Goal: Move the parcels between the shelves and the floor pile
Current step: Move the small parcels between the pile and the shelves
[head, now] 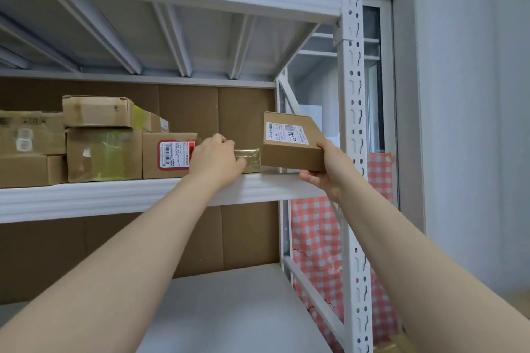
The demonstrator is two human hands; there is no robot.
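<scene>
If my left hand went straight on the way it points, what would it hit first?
The small tape-wrapped parcel; your left hand seems to grip its end. Behind it, likely the cardboard back panel.

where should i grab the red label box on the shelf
Red-label box: likely by its top front edge, from the front, fingers over the top. The taped box hugs its left side; the small parcel and left hand crowd its right.

The left forearm [137, 252] and right forearm [401, 243] are bare along all that shows, slender and smooth, with no cloth on them. The left hand [216, 156] and right hand [324, 175] look equally plain, though blur hides fine detail
</scene>
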